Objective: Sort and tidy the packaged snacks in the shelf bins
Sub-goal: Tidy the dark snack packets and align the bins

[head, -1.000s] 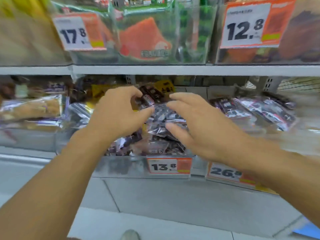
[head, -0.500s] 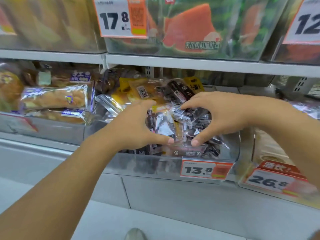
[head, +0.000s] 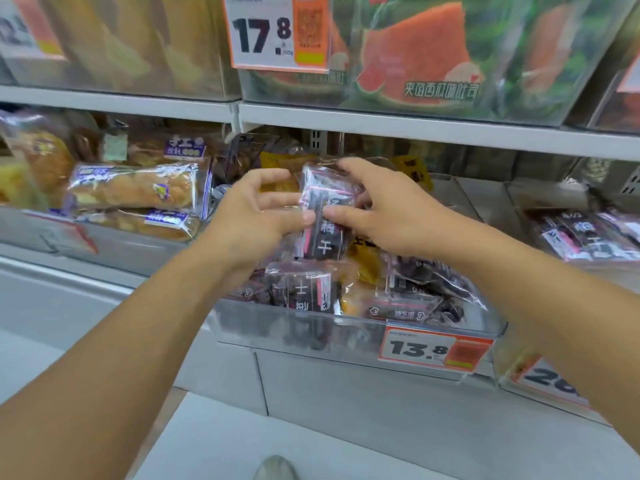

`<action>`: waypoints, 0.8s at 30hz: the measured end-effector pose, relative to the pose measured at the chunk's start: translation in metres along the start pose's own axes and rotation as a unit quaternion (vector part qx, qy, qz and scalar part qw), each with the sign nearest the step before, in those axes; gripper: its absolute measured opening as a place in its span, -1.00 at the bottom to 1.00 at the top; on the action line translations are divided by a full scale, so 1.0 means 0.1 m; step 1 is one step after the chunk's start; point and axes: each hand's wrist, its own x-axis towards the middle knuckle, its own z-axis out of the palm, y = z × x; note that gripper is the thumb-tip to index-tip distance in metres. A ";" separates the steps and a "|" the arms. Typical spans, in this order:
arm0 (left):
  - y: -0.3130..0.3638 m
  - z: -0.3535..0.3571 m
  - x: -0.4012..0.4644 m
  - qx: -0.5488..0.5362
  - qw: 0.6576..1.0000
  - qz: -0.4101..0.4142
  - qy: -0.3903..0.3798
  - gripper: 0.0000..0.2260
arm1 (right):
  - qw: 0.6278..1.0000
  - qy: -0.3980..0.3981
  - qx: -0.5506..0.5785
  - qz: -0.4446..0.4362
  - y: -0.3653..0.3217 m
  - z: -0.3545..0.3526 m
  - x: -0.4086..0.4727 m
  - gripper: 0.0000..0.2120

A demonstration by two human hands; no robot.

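A clear packet of dark snacks (head: 323, 216) with a pink-edged black label stands upright, pinched between the left hand (head: 254, 211) and right hand (head: 388, 209) above the clear bin (head: 301, 329), which is heaped with similar dark packets (head: 405, 289) and yellow ones.

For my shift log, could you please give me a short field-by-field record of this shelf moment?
held item: dark packet, upright above the bin
left hand: fingers on the packet's left edge
right hand: fingers curled round its right side and top
bin: clear, holds dark and yellow packets
bin tag: 13.8
left neighbour: bread packs
upper shelf tag: 17.8
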 end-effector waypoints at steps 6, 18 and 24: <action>-0.03 -0.40 0.07 0.198 0.972 -0.024 0.123 -0.73 | 0.998 -0.059 0.015 -0.016 -0.10 0.13 0.09 -0.46; -0.04 -0.26 -0.11 0.528 0.846 0.061 0.044 -0.43 | 0.981 -0.121 -0.150 -0.026 -0.24 0.30 0.81 -0.05; -0.01 -0.34 -0.13 0.494 0.870 0.008 0.006 -0.46 | 0.966 -0.152 -0.205 0.033 -0.51 0.33 0.95 -0.01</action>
